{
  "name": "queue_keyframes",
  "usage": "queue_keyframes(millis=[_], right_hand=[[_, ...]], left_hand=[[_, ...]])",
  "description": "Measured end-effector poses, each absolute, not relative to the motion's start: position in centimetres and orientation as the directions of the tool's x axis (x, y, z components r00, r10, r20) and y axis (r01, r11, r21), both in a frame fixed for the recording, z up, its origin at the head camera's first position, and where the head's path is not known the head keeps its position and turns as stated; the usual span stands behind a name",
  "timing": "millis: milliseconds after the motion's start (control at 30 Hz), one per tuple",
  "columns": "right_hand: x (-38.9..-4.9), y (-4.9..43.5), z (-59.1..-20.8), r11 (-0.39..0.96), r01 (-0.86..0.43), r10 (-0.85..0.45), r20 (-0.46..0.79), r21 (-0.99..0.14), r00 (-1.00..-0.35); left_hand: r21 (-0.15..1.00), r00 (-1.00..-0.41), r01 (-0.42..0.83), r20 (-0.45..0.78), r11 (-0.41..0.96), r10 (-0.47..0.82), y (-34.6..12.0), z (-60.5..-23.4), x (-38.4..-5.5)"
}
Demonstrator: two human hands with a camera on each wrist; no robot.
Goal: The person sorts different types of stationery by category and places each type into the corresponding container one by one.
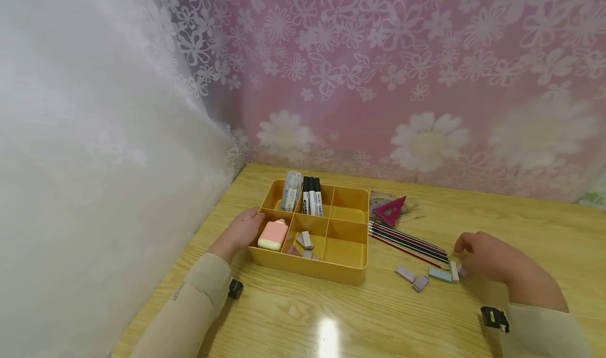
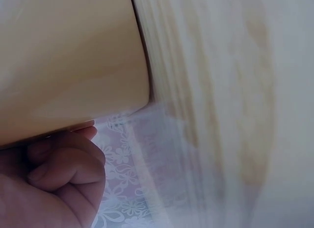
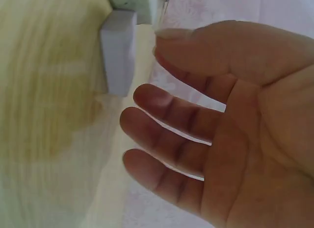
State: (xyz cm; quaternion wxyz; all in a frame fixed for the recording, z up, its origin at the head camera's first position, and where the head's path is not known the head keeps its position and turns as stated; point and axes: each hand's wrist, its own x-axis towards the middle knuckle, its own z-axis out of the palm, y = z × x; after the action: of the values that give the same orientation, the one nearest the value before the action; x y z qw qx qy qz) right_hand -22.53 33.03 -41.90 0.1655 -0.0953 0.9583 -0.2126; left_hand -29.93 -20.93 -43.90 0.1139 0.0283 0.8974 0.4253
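A yellow divided tray (image 1: 303, 266) sits on the wooden table. My left hand (image 1: 244, 227) grips its left wall; in the left wrist view the curled fingers (image 2: 73, 164) lie against the tray's side (image 2: 73, 66). My right hand (image 1: 490, 258) hovers at the right with fingers loosely bent and nothing between thumb and fingertips. Close to it are a white eraser (image 1: 454, 272), a blue eraser (image 1: 440, 275) and a lilac eraser (image 3: 117, 53) just off the fingertips. Two more lilac blocks, one eraser (image 1: 404, 274) and another eraser (image 1: 420, 283), lie nearer the tray.
Tray compartments hold a clear case (image 1: 291, 191), black-capped markers (image 1: 312, 196), a pink-and-cream bottle (image 1: 273, 235) and several small erasers (image 1: 306, 239). Right of the tray lie several pencils (image 1: 409, 243) and a magenta set square (image 1: 390, 211). A flowered curtain (image 1: 379, 84) hangs behind.
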Motion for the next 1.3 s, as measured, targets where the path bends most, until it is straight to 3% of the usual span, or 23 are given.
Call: queue_keyframes(millis=[733,1300], right_hand=[[-22.5,32.8,-43.0,0.897,-0.115,-0.254,-0.283,-0.427,-0.925],[-22.0,31.5,-41.2,0.87,-0.221,-0.308,-0.136,-0.441,-0.942]], left_hand=[[0.768,-0.969,-0.053,-0.194,0.639,0.151,-20.8,-43.8,-29.9],[0.758,-0.968,-0.063,-0.204,0.65,0.145,-20.7,-43.5,-29.7]])
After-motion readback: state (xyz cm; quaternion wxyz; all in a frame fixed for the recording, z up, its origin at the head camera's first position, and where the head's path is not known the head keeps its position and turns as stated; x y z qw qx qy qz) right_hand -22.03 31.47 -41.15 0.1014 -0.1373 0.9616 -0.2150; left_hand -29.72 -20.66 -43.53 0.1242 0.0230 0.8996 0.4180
